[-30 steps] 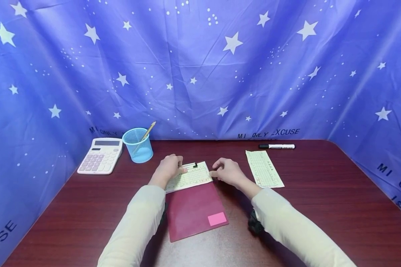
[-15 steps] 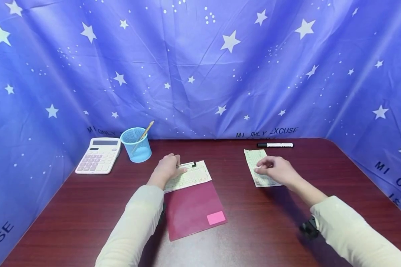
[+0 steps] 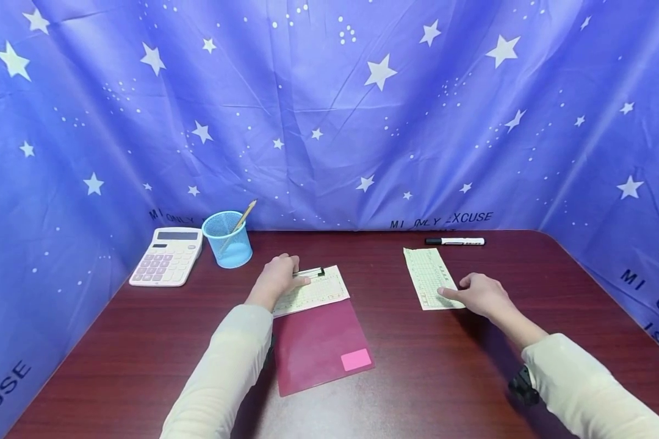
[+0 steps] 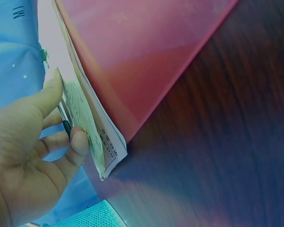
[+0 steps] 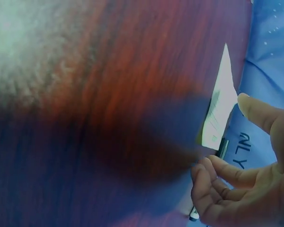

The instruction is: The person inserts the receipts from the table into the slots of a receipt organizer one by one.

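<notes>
A maroon clipboard (image 3: 318, 347) with a pink label lies on the table. Several stacked pale green printed slips (image 3: 332, 286) cover its far end, beneath a wire clip (image 3: 315, 272) with black ends. My left hand (image 3: 277, 277) pinches around the clip, its thumb on the top slip; in the left wrist view the fingers (image 4: 78, 144) curl near the clip's dark end. Over a separate green slip (image 3: 429, 277) on the right, my right hand (image 3: 483, 296) has its thumb at the lower right edge. In the right wrist view, thumb and fingers (image 5: 210, 177) stand apart beside that slip.
A white calculator (image 3: 166, 256) and a blue mesh pen cup (image 3: 227, 241) holding a pencil (image 3: 245, 214) stand at the back left. A black-and-white marker (image 3: 454, 241) lies behind the single slip. A blue starry curtain (image 3: 329, 122) surrounds the table (image 3: 406, 378).
My right hand has left the stack's right edge, moved right over the single slip, then shifted to its lower right edge. My left hand stays at the clip.
</notes>
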Action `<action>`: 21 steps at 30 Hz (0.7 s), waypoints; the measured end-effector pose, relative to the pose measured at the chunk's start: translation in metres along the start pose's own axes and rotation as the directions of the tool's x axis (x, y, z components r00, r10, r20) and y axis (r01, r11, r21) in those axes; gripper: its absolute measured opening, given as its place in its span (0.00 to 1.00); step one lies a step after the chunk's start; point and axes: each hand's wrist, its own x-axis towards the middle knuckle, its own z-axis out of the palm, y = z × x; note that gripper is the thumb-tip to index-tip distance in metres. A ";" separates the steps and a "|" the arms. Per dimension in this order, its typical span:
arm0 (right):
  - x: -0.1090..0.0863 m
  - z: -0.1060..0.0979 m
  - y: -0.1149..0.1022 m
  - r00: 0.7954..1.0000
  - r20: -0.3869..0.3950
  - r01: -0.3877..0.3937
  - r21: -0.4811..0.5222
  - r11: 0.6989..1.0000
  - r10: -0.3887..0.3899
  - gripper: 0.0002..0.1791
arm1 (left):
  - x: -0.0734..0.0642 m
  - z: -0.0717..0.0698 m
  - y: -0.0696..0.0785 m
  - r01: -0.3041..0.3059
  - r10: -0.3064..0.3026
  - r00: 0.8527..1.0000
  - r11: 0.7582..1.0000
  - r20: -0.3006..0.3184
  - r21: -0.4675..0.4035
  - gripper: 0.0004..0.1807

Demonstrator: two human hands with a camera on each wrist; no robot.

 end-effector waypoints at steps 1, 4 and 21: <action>-0.001 0.001 -0.001 1.000 0.001 -0.008 -0.010 1.000 0.008 0.36 | 0.000 0.000 0.000 0.001 -0.001 1.000 1.000 -0.001 0.002 0.19; -0.002 0.006 -0.004 1.000 -0.004 -0.030 -0.036 0.999 0.030 0.33 | -0.001 -0.001 0.001 0.006 -0.006 1.000 1.000 0.000 0.005 0.18; -0.001 0.012 -0.010 0.999 0.015 -0.050 -0.086 0.995 0.052 0.31 | -0.001 0.000 0.001 0.005 -0.005 1.000 1.000 -0.007 0.010 0.18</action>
